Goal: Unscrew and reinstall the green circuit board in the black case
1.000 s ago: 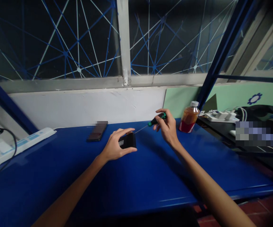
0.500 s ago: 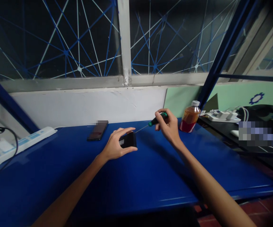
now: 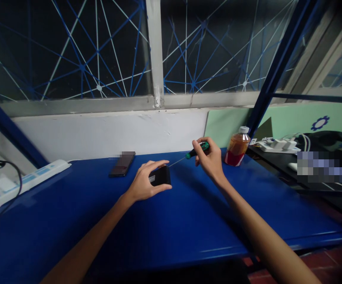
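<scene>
My left hand [image 3: 144, 180] grips a small black box-like device [image 3: 161, 176], thumb along its near side and fingers along its far side. A pale label shows on the device beside my palm. In my right hand [image 3: 209, 156] is a screwdriver [image 3: 199, 150] with a black and green handle, held slanting down to the left. Its thin metal shaft reaches the device's far right corner; whether the tip sits in a screw is too small to tell. Both hands are over the blue table [image 3: 171, 228].
A dark smartphone [image 3: 123, 164] lies left of my hands. A bottle of amber drink [image 3: 237, 146] stands on the right. White power strips lie at far left [image 3: 40, 179] and on the black side table at right [image 3: 280, 145]. A wall and windows rise behind.
My right hand and the screwdriver handle have shifted very slightly, the handle appearing turned a little. The left hand keeps its hold on the device.
</scene>
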A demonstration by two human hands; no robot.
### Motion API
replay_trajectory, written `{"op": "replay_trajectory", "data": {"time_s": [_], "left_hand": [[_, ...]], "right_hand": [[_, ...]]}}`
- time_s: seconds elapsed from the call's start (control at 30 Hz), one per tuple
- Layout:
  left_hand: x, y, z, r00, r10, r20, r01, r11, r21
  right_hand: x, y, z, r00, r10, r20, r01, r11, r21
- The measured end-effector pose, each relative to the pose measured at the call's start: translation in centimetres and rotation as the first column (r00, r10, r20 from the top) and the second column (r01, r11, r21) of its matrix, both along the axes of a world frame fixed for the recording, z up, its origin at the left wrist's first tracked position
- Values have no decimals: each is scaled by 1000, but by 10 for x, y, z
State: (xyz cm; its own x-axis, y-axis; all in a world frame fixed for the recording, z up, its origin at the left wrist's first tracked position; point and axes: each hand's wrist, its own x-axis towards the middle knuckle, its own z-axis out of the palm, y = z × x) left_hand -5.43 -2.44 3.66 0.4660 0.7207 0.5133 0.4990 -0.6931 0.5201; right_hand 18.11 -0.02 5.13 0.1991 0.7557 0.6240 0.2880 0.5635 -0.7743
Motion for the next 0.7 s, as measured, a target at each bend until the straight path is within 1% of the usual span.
{"op": "replay_trajectory", "data": {"time_s": [0.13,0.2,0.27,0.43,0.5,0.57,0.7], "left_hand": [[0,1,0,1000,-4,-8,4,1000,9],[0,1,0,1000,-1,-15,1,1000,15],[0,1,0,1000,3,-23,-3,1000,19],[-1,2,-1,1000,9,-28,-9,1000,16],[-1,1,-1,1000,12,-26,-12,1000,16],[-1,1,-1,1000,15,-26,-15,1000,19],[-1,2,-2,1000,15,-24,-14,1000,22]], "right_hand": [[3,4,-2,989,136,-60,-137,991,-13],[3,6,-3,980,181,-86,-183,983,-13],[3,6,-2,981,176,-83,-178,984,-18],[1,0,2,999,51,-2,-51,999,-17],[1,-2,4,999,24,44,-23,1000,-12],[2,-3,4,997,33,67,-33,999,-6],[5,0,1,990,140,19,-140,990,12]]}}
